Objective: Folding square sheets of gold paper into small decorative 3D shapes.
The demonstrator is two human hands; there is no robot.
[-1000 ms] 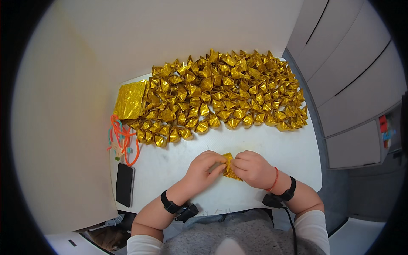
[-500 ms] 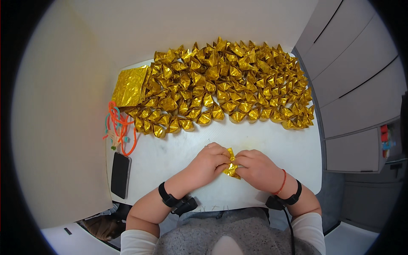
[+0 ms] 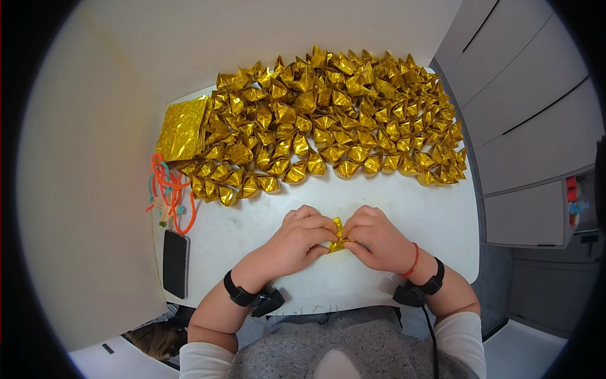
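Between my hands, near the table's front, is a small folded piece of gold foil paper (image 3: 338, 244). My left hand (image 3: 304, 239) pinches its left side, and my right hand (image 3: 377, 240) pinches its right side. Fingers cover much of the paper, so its exact folds are hard to see. Beyond my hands, many folded gold foil paper ingots (image 3: 306, 126) stand packed together in rows. A stack of flat gold foil sheets (image 3: 182, 129) lies at their left end.
Orange and teal cords (image 3: 169, 192) lie in a tangle at the table's left edge. Below them is a dark phone (image 3: 175, 263). White walls border the table (image 3: 252, 221) at the back and left. Grey cabinets (image 3: 524, 218) stand to the right.
Both hands still grip the foil piece, which now shows less of its length below the fingers. My view has shifted slightly, moving the ingots and phone a little in the picture.
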